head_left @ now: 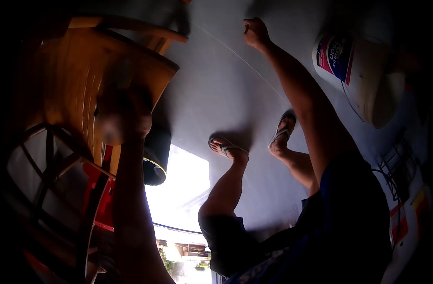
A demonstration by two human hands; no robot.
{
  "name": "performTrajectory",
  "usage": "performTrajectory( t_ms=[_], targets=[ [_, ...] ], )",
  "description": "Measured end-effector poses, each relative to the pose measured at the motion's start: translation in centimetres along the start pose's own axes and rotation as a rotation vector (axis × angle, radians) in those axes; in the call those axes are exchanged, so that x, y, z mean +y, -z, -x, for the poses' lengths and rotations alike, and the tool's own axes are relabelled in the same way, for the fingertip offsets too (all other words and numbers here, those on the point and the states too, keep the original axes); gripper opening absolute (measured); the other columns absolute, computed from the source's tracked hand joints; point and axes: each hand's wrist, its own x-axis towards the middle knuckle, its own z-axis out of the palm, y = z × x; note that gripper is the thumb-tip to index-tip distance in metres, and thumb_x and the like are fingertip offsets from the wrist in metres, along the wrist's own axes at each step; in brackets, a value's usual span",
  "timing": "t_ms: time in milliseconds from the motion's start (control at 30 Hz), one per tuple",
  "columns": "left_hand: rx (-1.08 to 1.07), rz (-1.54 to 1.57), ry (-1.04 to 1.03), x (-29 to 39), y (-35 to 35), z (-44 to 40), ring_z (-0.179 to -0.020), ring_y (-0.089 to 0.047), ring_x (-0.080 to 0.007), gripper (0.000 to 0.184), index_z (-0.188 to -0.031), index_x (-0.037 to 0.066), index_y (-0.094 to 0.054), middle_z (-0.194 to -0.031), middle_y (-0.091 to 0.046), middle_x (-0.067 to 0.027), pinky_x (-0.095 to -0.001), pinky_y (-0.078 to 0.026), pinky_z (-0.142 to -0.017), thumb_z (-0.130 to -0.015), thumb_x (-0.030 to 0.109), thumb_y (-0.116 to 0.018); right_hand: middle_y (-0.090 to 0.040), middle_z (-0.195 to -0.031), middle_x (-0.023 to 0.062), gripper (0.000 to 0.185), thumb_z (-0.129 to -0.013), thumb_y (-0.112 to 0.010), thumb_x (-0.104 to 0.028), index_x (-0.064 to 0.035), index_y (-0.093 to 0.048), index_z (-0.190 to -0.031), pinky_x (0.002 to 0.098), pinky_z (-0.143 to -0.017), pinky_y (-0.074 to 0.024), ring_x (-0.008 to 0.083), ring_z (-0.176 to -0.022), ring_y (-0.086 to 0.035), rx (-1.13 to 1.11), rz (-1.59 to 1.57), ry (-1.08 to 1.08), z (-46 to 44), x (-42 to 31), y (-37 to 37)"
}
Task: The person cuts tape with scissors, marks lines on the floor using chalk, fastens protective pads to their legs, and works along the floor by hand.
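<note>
My left hand (126, 118) is in shadow and smeared by motion, in front of a varnished wooden chair (79, 61) on the left. Its fingers do not show clearly, so I cannot tell whether it holds or touches anything. My right hand (256, 33) is stretched far forward over the grey floor, its fingers curled into a fist. Whatever lies inside that fist, if anything, is hidden. A thin pale line (240, 57) runs across the floor below and left of my right forearm; I cannot tell whether it is a thread or a floor mark.
A white bucket (368, 90) with a red and blue label lies at the right. Near the chair is a dark cylindrical container (156, 161), with a red object (105, 208) below it. Dark wire racking (399, 165) sits far right. Bright light enters at the bottom.
</note>
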Motion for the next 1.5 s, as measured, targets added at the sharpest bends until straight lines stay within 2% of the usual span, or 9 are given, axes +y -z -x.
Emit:
performTrajectory(
  t_ms=[267,367,467,533,600,733,900,1233,1500],
  targets=[
    [0.106,0.207,0.016,2.0,2.2,-1.3,-0.094,-0.063,-0.0360,0.038,-0.102,0.000,-0.063,-0.104,-0.064,-0.0218,-0.0462,-0.054,-0.080,-0.096,0.035,-0.051,-0.071,-0.100,0.0202,0.027,-0.082,-0.060,0.003,0.0041,-0.070,-0.106,0.0435,-0.089,-0.0539,0.0356,-0.102,-0.065,-0.007,0.188,0.196,-2.5,-0.6,0.0],
    [0.113,0.221,-0.003,2.2,2.6,-1.1,-0.092,-0.064,-0.0359,0.036,-0.098,0.001,-0.063,-0.103,-0.064,-0.0209,-0.0457,-0.055,-0.078,-0.096,0.035,-0.052,-0.072,-0.094,0.0177,0.023,-0.086,-0.061,-0.001,0.0040,-0.070,-0.107,0.0415,-0.080,-0.0555,0.0324,-0.089,-0.068,-0.255,0.119,0.006,-2.5,-2.2,2.9],
    [0.120,0.180,0.002,2.0,2.4,-0.7,-0.094,-0.064,-0.0354,0.036,-0.097,0.002,-0.064,-0.103,-0.064,-0.0205,-0.0457,-0.056,-0.080,-0.096,0.037,-0.053,-0.072,-0.087,0.0115,0.008,-0.088,-0.064,-0.005,0.0013,-0.068,-0.086,0.0376,-0.074,-0.0564,0.0255,-0.081,-0.068,0.005,-0.432,-0.074,1.3,-3.3,3.2],
    [0.127,0.152,0.007,1.8,2.2,-1.1,-0.096,-0.064,-0.0352,0.038,-0.099,0.002,-0.064,-0.104,-0.064,-0.0206,-0.0459,-0.055,-0.084,-0.096,0.038,-0.052,-0.068,-0.079,0.0057,0.007,-0.090,-0.064,-0.003,0.0005,-0.070,-0.087,0.0312,-0.062,-0.0533,0.0140,-0.071,-0.064,-0.271,-1.167,-0.345,3.4,-1.6,2.6],
    [0.131,0.135,0.016,1.4,2.2,-0.8,-0.099,-0.064,-0.0355,0.041,-0.103,0.003,-0.065,-0.107,-0.064,-0.0208,-0.0460,-0.055,-0.088,-0.097,0.040,-0.051,-0.068,-0.083,0.0061,0.018,-0.091,-0.068,-0.003,0.0038,-0.071,-0.107,0.0289,-0.061,-0.0526,0.0130,-0.071,-0.063,-0.276,-0.957,-0.519,6.8,-5.8,5.6],
    [-0.060,0.043,0.101,0.4,-0.4,0.0,-0.118,-0.058,-0.0350,0.052,-0.117,0.002,-0.063,-0.122,-0.061,-0.0200,-0.0466,-0.047,-0.103,-0.098,0.048,-0.048,-0.068,-0.083,0.0073,0.018,-0.092,-0.069,-0.004,0.0050,-0.070,-0.107,0.0273,-0.063,-0.0519,0.0136,-0.072,-0.063,-0.328,-1.133,-0.561,13.8,-8.6,7.0],
    [-0.124,0.217,0.284,2.5,4.2,-1.7,-0.110,-0.060,-0.0364,0.046,-0.109,0.008,-0.069,-0.114,-0.064,-0.0194,-0.0487,-0.051,-0.092,-0.091,0.049,-0.058,-0.069,-0.088,0.0070,0.019,-0.093,-0.070,-0.006,0.0041,-0.070,-0.109,0.0267,-0.065,-0.0517,0.0140,-0.075,-0.064,-0.447,-1.162,-0.499,19.7,-12.7,9.7],
    [0.554,0.388,0.026,0.2,1.2,-0.2,-0.084,-0.062,-0.0373,0.017,-0.090,0.007,-0.064,-0.087,-0.065,-0.0168,-0.0475,-0.053,-0.075,-0.089,0.024,-0.062,-0.070,-0.091,0.0053,0.012,-0.094,-0.066,-0.002,0.0006,-0.070,-0.105,0.0256,-0.065,-0.0534,0.0127,-0.076,-0.065,-0.617,-0.865,-0.241,20.9,-22.7,15.9],
    [0.537,0.285,0.501,-8.6,4.1,14.2,-0.077,-0.065,-0.0352,0.021,-0.088,0.006,-0.063,-0.081,-0.065,-0.0147,-0.0455,-0.053,-0.071,-0.090,0.026,-0.064,-0.067,-0.087,0.0042,0.018,-0.094,-0.062,-0.003,0.0035,-0.067,-0.110,0.0272,-0.065,-0.0532,0.0105,-0.074,-0.062,-0.627,-0.608,-0.003,15.9,-23.3,6.1]
  ],
)
